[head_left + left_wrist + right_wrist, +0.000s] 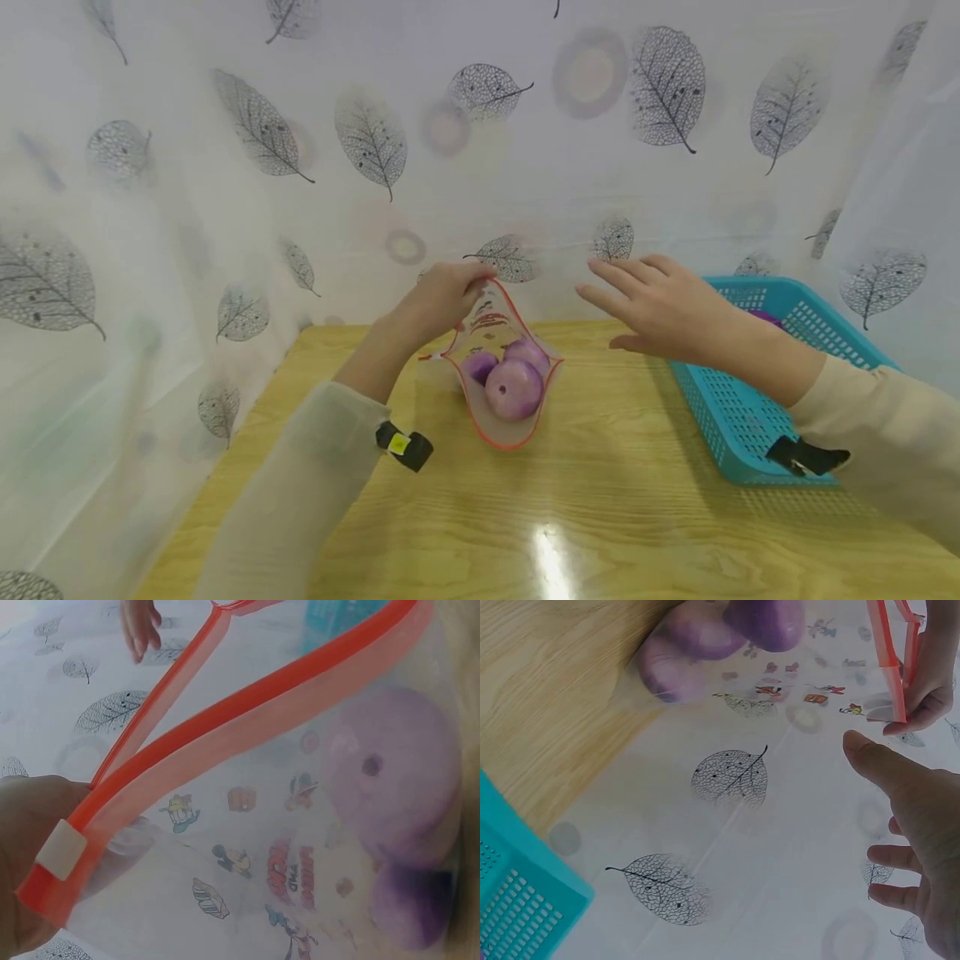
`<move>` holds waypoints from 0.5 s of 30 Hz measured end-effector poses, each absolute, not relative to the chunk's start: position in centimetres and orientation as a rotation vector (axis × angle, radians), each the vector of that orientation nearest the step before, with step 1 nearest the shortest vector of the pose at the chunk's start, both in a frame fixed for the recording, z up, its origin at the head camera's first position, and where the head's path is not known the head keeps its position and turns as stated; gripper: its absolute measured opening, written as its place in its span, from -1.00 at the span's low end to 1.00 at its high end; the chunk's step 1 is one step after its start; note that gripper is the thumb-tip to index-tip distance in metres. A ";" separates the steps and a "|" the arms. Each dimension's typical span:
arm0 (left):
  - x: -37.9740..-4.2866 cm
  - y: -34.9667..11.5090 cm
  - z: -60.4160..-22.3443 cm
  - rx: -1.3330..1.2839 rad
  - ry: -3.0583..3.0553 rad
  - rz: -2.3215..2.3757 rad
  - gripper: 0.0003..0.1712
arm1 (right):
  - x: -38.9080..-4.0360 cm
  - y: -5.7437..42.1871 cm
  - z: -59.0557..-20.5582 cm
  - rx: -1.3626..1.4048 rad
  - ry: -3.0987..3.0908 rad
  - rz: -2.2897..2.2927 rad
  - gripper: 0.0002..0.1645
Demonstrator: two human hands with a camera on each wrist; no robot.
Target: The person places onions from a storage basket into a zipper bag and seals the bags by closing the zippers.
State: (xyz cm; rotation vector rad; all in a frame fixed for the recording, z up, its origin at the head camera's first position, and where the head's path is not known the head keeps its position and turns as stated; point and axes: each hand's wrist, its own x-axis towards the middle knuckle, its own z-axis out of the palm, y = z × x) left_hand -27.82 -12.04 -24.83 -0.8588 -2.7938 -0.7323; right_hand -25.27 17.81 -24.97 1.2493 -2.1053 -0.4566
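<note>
A clear zip bag (489, 329) printed with small cartoon figures stands on the table with its orange-red rim spread wide. Inside lie three round purple onions (513, 389), the nearest showing a small dark spot. My left hand (438, 302) pinches the bag's upper corner between thumb and fingers. By that grip, a white slider (61, 850) sits on the orange-red zip strip. My right hand (660, 310) hovers to the right of the bag, palm down, fingers spread and holding nothing.
A turquoise perforated basket (712, 421) stands at the right under my right forearm, with something purple (767, 317) partly hidden in it. Behind the wooden table (600, 517) hangs a whitish sheet (525, 183) with leaf prints. It also runs along the left side.
</note>
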 end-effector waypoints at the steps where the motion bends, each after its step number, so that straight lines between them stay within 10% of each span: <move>1: -27.8 -12.0 -24.8 -0.856 -2.793 -0.728 -0.64 | -25.4 18.1 -25.1 1.246 -2.103 -0.457 0.02; 15: -27.5 -11.9 -24.7 -0.874 -2.773 -0.745 -0.64 | -26.9 21.7 -27.1 1.155 -2.216 -0.473 -0.03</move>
